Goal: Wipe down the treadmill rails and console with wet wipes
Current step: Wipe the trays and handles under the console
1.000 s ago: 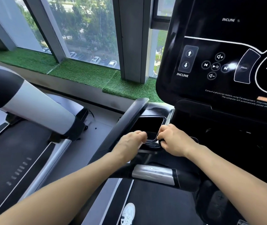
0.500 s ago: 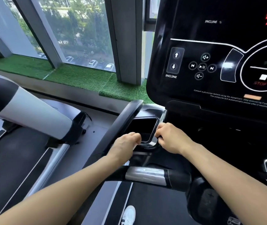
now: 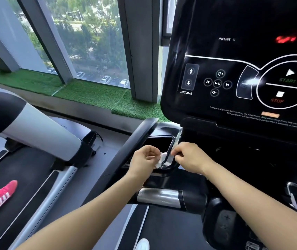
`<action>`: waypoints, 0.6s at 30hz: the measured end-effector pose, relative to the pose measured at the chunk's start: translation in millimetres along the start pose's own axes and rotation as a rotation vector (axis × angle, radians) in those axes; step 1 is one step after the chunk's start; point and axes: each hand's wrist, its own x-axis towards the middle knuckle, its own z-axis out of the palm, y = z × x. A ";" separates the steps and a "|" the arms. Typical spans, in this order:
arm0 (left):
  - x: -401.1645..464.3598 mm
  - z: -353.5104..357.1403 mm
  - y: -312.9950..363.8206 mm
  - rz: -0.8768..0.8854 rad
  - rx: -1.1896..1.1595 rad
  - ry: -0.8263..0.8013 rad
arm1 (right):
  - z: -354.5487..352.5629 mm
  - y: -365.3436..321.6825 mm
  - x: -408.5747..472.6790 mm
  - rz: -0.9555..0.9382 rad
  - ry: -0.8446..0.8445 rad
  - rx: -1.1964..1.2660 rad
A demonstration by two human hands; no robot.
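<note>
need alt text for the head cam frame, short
Seen from above, a person's left hand holds a crumpled white wet wipe at the silver-rimmed cup holder of a treadmill, the right hand curled on the rim beside it. The dark console rises at right; a red shoe is on the neighbouring treadmill.

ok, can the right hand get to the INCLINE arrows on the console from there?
Probably yes: the right hand sits at the tray rim below the console, and nothing stands between it and the INCLINE arrows.
</note>
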 end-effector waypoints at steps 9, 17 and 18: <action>10.6 -11.0 3.8 -0.273 -0.701 0.015 | 11.3 -43.7 8.0 -0.049 0.100 0.228; 32.7 -23.0 -3.5 -0.359 -0.757 -0.091 | 30.9 -41.0 38.2 0.032 0.267 0.140; 38.0 -27.3 -6.3 -0.311 -0.573 -0.070 | 31.8 -36.6 43.9 0.035 0.283 0.107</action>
